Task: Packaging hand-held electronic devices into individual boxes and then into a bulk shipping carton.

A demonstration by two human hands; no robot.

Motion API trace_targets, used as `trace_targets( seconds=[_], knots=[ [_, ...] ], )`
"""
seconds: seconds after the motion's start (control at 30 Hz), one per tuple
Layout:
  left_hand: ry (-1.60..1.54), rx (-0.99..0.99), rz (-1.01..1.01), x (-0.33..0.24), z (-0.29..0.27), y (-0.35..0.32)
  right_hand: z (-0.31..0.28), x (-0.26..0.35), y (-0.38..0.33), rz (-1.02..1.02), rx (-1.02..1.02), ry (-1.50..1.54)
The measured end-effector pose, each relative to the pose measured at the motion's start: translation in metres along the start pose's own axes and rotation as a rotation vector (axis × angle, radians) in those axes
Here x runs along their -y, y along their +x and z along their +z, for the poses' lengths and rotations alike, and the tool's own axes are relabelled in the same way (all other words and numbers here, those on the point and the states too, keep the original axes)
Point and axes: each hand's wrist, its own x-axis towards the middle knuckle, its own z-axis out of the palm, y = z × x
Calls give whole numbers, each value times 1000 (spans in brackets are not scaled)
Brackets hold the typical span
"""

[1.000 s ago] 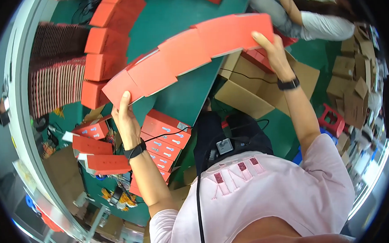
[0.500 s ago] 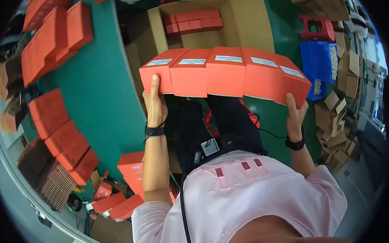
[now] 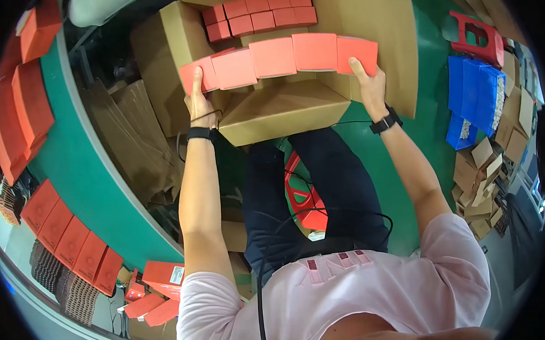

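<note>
Between my two hands I hold a row of several red boxes (image 3: 274, 59), pressed side by side and slightly bowed. At the row's left end, my left hand (image 3: 201, 106) is closed with its thumb on the near face. My right hand (image 3: 371, 90) grips the right end the same way, its thumb also on the near face. The row hangs over the opening of a large cardboard carton (image 3: 282, 112) whose flaps are spread. Farther back inside the carton sit more red boxes (image 3: 263, 23) in two rows. The row I hold hides part of the carton's inside.
To the left runs a green table (image 3: 105, 171) bearing red boxes (image 3: 75, 242) and brown moulded trays (image 3: 64, 279). Flattened cardboard (image 3: 140, 130) leans beside the carton. On the right are a red stool (image 3: 479, 39), blue bins (image 3: 471, 94) and a pile of cardboard pieces (image 3: 481, 185).
Both hands have carried the row of red boxes forward and left, from in front of the carton to over its opening. The row has tilted, and its white labels no longer show.
</note>
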Motion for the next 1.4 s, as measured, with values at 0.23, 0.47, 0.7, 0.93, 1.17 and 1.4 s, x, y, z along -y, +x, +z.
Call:
trace_targets(
  seconds=[0.23,0.47,0.7,0.93,1.17,1.4],
  knots=[
    [149,-79,-7,39,-4,68,45,-64,66,125,129,-29],
    [67,-182,-51,78,6,115,81,-112,108,274,90,166],
    [107,-213,-156,120,6,171,106,-141,138,752,285,469],
    [-58,33,1,156,13,232,162,-202,164,784,38,1236],
    [-243,-38,-164,208,18,264,209,-266,191,827,-137,1203],
    [-640,150,-422,222,50,214,193,-221,162,1081,-38,1235]
  ],
)
